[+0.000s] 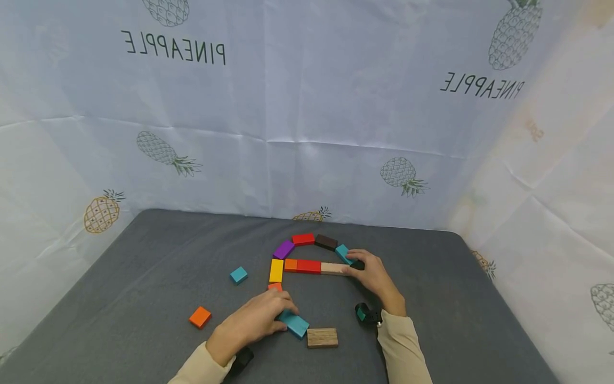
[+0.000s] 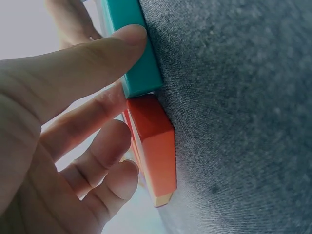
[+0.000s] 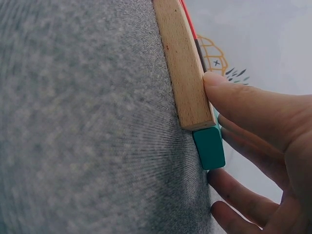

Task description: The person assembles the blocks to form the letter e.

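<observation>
On the grey table, wooden blocks form a curved figure with a straight bar across it. My left hand (image 1: 256, 318) pinches a blue block (image 1: 294, 324) low in the figure. In the left wrist view, the thumb lies along this blue block (image 2: 131, 53), whose end meets an orange-red block (image 2: 153, 141). At the bar's right end, my right hand (image 1: 373, 274) holds another blue block (image 1: 343, 253) between thumb and fingers. Its thumb also touches the pale wood block (image 3: 183, 63) in the right wrist view, where the blue block's end (image 3: 210, 148) shows just below.
Red (image 1: 303, 239), dark brown (image 1: 326, 242), purple (image 1: 283, 249) and yellow (image 1: 276, 271) blocks continue the curve. A brown wood block (image 1: 322, 338) lies by the left hand's blue block. Loose blue (image 1: 239, 275) and orange (image 1: 200, 317) blocks lie left. Pineapple-print cloth (image 1: 307, 106) hangs behind.
</observation>
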The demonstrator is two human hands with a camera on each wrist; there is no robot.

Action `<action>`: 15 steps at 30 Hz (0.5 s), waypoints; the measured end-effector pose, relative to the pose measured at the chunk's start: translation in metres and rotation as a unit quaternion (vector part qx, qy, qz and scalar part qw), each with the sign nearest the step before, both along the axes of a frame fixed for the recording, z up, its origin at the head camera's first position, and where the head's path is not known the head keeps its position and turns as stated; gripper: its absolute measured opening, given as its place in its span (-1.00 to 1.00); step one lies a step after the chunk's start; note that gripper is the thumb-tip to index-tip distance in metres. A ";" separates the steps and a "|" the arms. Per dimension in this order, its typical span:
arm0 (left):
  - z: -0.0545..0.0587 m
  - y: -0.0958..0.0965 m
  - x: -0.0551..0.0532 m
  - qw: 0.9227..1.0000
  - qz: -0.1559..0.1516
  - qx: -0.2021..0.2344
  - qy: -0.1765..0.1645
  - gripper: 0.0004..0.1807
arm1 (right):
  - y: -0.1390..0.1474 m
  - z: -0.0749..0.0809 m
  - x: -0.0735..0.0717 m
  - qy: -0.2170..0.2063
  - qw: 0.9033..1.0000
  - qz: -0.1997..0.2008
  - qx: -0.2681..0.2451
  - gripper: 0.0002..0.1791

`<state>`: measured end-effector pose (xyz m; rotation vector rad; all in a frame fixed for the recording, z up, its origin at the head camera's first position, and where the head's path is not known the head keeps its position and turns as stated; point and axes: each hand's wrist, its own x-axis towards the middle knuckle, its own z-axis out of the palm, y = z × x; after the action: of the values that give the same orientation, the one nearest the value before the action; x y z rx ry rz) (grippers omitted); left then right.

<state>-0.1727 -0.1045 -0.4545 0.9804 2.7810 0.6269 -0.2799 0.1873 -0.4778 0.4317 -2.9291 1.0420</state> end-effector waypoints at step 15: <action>0.007 0.006 0.004 0.999 -0.012 -0.021 0.021 -0.60 | 0.000 -0.002 -0.001 0.000 1.000 -0.003 0.002 -0.51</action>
<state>-0.1687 -0.0989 -0.4476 1.0289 2.8029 0.5491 -0.2813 0.1876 -0.4795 0.4240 -2.9322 1.0348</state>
